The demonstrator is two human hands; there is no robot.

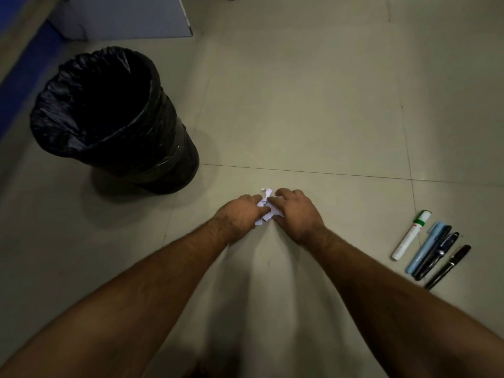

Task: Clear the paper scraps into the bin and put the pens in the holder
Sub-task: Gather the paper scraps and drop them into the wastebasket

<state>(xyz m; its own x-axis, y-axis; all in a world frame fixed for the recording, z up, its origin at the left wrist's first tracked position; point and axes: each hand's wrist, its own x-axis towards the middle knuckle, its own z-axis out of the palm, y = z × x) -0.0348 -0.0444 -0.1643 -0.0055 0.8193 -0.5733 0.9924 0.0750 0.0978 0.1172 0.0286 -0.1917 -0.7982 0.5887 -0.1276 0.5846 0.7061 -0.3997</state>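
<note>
A small heap of white paper scraps (266, 203) lies on the tiled floor in the middle of the view. My left hand (240, 214) and my right hand (294, 211) close in on the heap from either side, fingers curled round the scraps. A black bin (114, 121) lined with a black bag stands open at the left, well apart from the hands. At the right, several pens lie side by side on the floor: a white marker with a green band (410, 236), a light blue pen (424, 248) and black pens (447, 266). No pen holder is in view.
The floor is pale tile with dark joints (327, 172). A grey-blue panel or box (131, 17) stands at the back left, behind the bin. A blue strip (16, 85) runs along the left edge.
</note>
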